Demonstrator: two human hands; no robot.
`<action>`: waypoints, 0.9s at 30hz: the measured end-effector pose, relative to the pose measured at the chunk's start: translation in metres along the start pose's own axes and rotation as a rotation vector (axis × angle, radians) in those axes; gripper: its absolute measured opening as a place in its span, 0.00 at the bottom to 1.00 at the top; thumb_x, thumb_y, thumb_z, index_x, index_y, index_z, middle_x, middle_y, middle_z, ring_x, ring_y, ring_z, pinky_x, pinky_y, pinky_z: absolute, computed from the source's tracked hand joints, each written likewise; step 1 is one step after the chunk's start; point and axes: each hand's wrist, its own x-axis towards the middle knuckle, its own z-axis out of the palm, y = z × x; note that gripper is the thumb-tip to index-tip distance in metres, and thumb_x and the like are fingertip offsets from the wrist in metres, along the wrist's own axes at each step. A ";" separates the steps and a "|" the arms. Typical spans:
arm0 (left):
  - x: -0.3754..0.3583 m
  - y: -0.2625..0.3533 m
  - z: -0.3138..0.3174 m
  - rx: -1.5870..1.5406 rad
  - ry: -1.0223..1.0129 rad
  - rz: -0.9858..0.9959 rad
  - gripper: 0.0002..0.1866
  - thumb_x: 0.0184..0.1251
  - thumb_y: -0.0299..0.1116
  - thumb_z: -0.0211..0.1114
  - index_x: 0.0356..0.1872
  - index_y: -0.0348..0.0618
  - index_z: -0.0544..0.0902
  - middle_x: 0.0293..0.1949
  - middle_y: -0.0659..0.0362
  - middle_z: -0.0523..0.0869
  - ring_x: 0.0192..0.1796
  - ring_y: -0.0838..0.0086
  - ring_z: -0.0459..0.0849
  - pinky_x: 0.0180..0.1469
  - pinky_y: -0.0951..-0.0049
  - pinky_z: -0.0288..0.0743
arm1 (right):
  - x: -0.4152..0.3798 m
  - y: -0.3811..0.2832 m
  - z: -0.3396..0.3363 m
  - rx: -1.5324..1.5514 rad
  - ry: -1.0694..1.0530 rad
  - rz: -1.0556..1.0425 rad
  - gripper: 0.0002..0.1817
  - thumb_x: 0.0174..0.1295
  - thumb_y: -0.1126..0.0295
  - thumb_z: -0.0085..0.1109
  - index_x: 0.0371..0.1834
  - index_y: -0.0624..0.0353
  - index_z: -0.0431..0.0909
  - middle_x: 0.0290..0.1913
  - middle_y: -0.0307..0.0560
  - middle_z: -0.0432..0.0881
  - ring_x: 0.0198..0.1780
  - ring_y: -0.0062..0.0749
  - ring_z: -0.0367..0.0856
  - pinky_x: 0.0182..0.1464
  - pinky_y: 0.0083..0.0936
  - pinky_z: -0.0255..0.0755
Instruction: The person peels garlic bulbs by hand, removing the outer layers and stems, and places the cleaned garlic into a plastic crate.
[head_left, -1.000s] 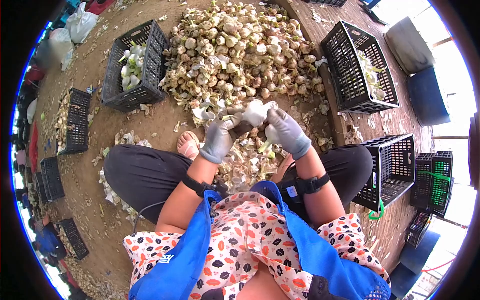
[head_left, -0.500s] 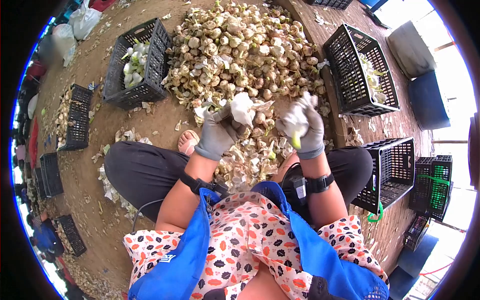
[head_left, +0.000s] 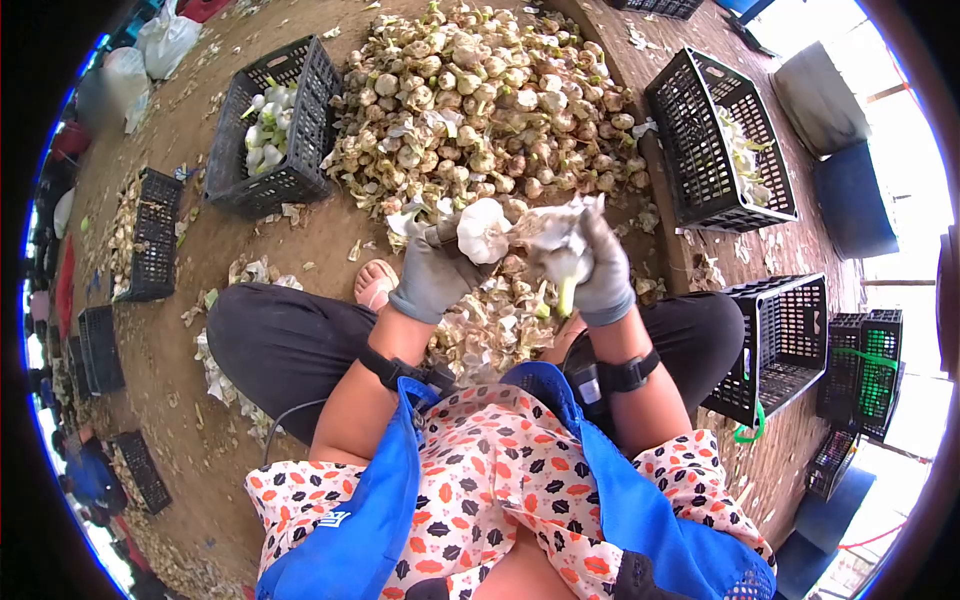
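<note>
In grey gloves, both of my hands are raised in front of the garlic pile (head_left: 470, 100). My left hand (head_left: 432, 275) is closed around a white garlic bulb (head_left: 484, 230), whose dry stalk end points right. My right hand (head_left: 606, 278) is closed on a second garlic bulb (head_left: 560, 262) with a pale green stem pointing down. Loose papery skin (head_left: 560, 222) hangs at the fingers of my right hand, touching or close to the left bulb's stalk; blur hides which. Below the hands lies a heap of peeled skins (head_left: 490, 325).
A black crate (head_left: 225, 160) with white bulbs stands left of the pile, another crate (head_left: 690, 170) with peelings or bulbs to the right. Beside my right knee a crate (head_left: 790, 350) lies tilted. Stacked crates (head_left: 862, 370) and blue barrels (head_left: 855, 200) are farther right.
My right hand has moved left, bringing its bulb and skin close to the bulb in my left hand. The left bulb has turned, its stalk end now toward the right.
</note>
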 end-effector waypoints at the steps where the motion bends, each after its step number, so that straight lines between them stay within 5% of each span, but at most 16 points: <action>1: -0.001 0.000 -0.003 -0.097 -0.109 -0.038 0.19 0.67 0.39 0.53 0.55 0.41 0.76 0.53 0.52 0.81 0.56 0.60 0.79 0.56 0.54 0.76 | 0.003 -0.009 -0.009 -0.005 -0.007 0.058 0.11 0.66 0.66 0.53 0.44 0.62 0.73 0.37 0.46 0.80 0.38 0.31 0.81 0.39 0.25 0.77; 6: 0.002 -0.002 -0.004 -0.156 -0.084 0.001 0.20 0.67 0.40 0.51 0.56 0.42 0.76 0.54 0.52 0.80 0.55 0.60 0.79 0.54 0.52 0.77 | 0.008 0.008 -0.016 -0.344 0.076 0.041 0.27 0.63 0.63 0.61 0.61 0.61 0.62 0.49 0.44 0.73 0.46 0.26 0.76 0.42 0.26 0.77; 9: 0.006 -0.002 -0.014 -0.122 -0.110 -0.021 0.36 0.69 0.59 0.41 0.61 0.34 0.70 0.58 0.47 0.76 0.59 0.56 0.76 0.61 0.55 0.72 | 0.013 0.025 -0.027 -0.588 -0.038 -0.041 0.35 0.59 0.55 0.65 0.62 0.62 0.61 0.51 0.43 0.74 0.49 0.24 0.73 0.48 0.22 0.70; 11: 0.009 -0.006 -0.014 0.018 0.012 0.002 0.36 0.70 0.59 0.41 0.60 0.32 0.70 0.58 0.48 0.76 0.59 0.58 0.76 0.63 0.57 0.70 | 0.011 0.033 -0.032 -0.748 -0.020 -0.131 0.28 0.61 0.58 0.63 0.58 0.63 0.67 0.47 0.41 0.78 0.47 0.22 0.75 0.47 0.19 0.71; 12: 0.010 -0.009 -0.012 0.071 0.160 0.063 0.21 0.66 0.38 0.58 0.56 0.35 0.75 0.54 0.52 0.80 0.55 0.62 0.80 0.54 0.61 0.77 | 0.009 0.030 -0.034 -0.831 0.037 -0.081 0.24 0.62 0.60 0.62 0.55 0.64 0.70 0.45 0.41 0.79 0.45 0.21 0.76 0.46 0.19 0.72; 13: 0.011 -0.009 -0.011 0.071 0.158 0.061 0.21 0.66 0.38 0.58 0.56 0.35 0.75 0.54 0.52 0.80 0.55 0.62 0.80 0.54 0.61 0.77 | 0.008 0.026 -0.030 -0.915 0.093 -0.029 0.20 0.63 0.62 0.61 0.52 0.64 0.73 0.43 0.41 0.80 0.44 0.21 0.77 0.46 0.19 0.73; 14: 0.010 -0.008 -0.011 0.036 0.099 0.081 0.21 0.66 0.38 0.57 0.56 0.36 0.75 0.54 0.52 0.80 0.54 0.62 0.80 0.54 0.61 0.77 | 0.008 0.025 -0.025 -0.406 0.089 -0.106 0.13 0.66 0.67 0.57 0.48 0.63 0.76 0.41 0.41 0.82 0.41 0.21 0.79 0.45 0.19 0.74; 17: 0.010 -0.004 -0.023 0.113 0.066 0.180 0.21 0.67 0.38 0.57 0.56 0.37 0.75 0.52 0.52 0.81 0.52 0.62 0.81 0.55 0.63 0.78 | 0.007 0.000 -0.021 -0.142 0.077 -0.088 0.13 0.67 0.70 0.53 0.52 0.61 0.72 0.40 0.41 0.81 0.42 0.24 0.80 0.45 0.21 0.75; 19: 0.011 -0.001 -0.027 0.168 0.080 0.207 0.36 0.64 0.61 0.52 0.58 0.36 0.74 0.55 0.52 0.79 0.57 0.64 0.78 0.60 0.64 0.72 | 0.010 0.000 -0.023 -0.286 0.106 -0.142 0.13 0.64 0.71 0.56 0.50 0.61 0.70 0.44 0.42 0.80 0.43 0.26 0.80 0.44 0.22 0.76; 20: 0.013 -0.003 -0.026 0.168 0.080 0.208 0.36 0.64 0.61 0.52 0.58 0.36 0.74 0.55 0.52 0.79 0.57 0.64 0.78 0.60 0.64 0.72 | 0.008 0.006 -0.022 -0.390 0.099 -0.128 0.14 0.62 0.73 0.58 0.50 0.60 0.70 0.46 0.42 0.79 0.43 0.27 0.81 0.45 0.23 0.76; 21: 0.016 -0.007 -0.025 0.172 0.133 0.203 0.28 0.66 0.49 0.53 0.57 0.36 0.74 0.55 0.51 0.79 0.57 0.62 0.78 0.61 0.61 0.73 | 0.010 0.015 -0.021 -0.492 0.090 -0.114 0.16 0.60 0.75 0.61 0.50 0.60 0.70 0.49 0.43 0.78 0.43 0.28 0.81 0.46 0.24 0.75; 22: 0.018 -0.010 -0.024 0.177 0.187 0.199 0.20 0.68 0.37 0.54 0.56 0.37 0.75 0.55 0.51 0.79 0.57 0.61 0.78 0.61 0.58 0.73 | 0.024 0.037 -0.043 -0.990 -0.061 -0.596 0.18 0.57 0.77 0.64 0.51 0.59 0.73 0.50 0.43 0.77 0.43 0.30 0.80 0.47 0.28 0.75; 23: 0.019 -0.010 -0.027 0.179 0.192 0.203 0.20 0.68 0.37 0.54 0.56 0.37 0.75 0.55 0.51 0.79 0.57 0.61 0.78 0.61 0.58 0.73 | 0.013 0.036 -0.031 -1.404 0.047 -0.614 0.14 0.59 0.74 0.63 0.48 0.58 0.78 0.42 0.39 0.79 0.43 0.29 0.79 0.50 0.30 0.74; 25: 0.020 -0.013 -0.040 0.204 0.196 0.123 0.18 0.66 0.34 0.55 0.54 0.36 0.76 0.55 0.51 0.79 0.57 0.60 0.78 0.64 0.57 0.70 | 0.017 0.047 -0.038 -1.056 0.247 -0.432 0.09 0.63 0.69 0.60 0.43 0.61 0.81 0.32 0.39 0.79 0.37 0.28 0.79 0.45 0.29 0.76; 26: 0.019 -0.016 -0.046 0.238 0.241 0.137 0.17 0.64 0.36 0.59 0.51 0.39 0.78 0.52 0.53 0.80 0.55 0.62 0.79 0.62 0.57 0.72 | 0.016 0.039 -0.027 -0.399 0.365 -0.095 0.12 0.66 0.64 0.57 0.41 0.63 0.80 0.23 0.38 0.75 0.27 0.24 0.77 0.33 0.24 0.75; 27: 0.019 -0.014 -0.051 0.240 0.244 0.138 0.17 0.64 0.36 0.59 0.51 0.39 0.78 0.52 0.53 0.80 0.55 0.62 0.79 0.62 0.57 0.72 | 0.020 0.037 -0.046 -0.193 0.321 -0.056 0.15 0.68 0.60 0.55 0.37 0.64 0.78 0.20 0.36 0.72 0.20 0.20 0.71 0.25 0.20 0.73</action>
